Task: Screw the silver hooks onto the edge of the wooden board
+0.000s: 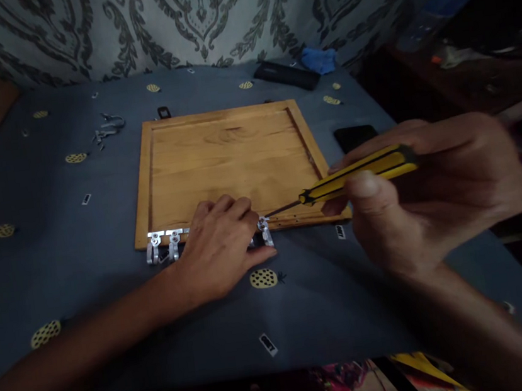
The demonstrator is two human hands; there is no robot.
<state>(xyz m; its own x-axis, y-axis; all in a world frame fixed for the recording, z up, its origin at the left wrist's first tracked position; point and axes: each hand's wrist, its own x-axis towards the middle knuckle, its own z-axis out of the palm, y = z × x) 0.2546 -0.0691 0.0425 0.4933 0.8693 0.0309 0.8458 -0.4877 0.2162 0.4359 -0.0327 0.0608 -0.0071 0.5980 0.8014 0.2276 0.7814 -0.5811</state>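
Observation:
A framed wooden board (232,154) lies flat with a metal hook rail (174,236) along its near edge. Several silvery hooks hang from the rail over that edge. My left hand (222,244) is closed over the rail's middle, fingers curled on top and thumb stretched along the near side, covering part of it. In my right hand (436,193) is a yellow-and-black screwdriver (358,174), gripped by its handle between thumb and fingers. Its shaft points left and down, with the tip at the screw of the rail's rightmost hook (263,225).
Loose grey metal hooks (107,128) lie left of the board. A black case (287,75) and a blue cloth (319,59) are at the back right. A dark phone-like slab (355,137) lies near my right hand. A pineapple-print cloth (166,353) covers the table.

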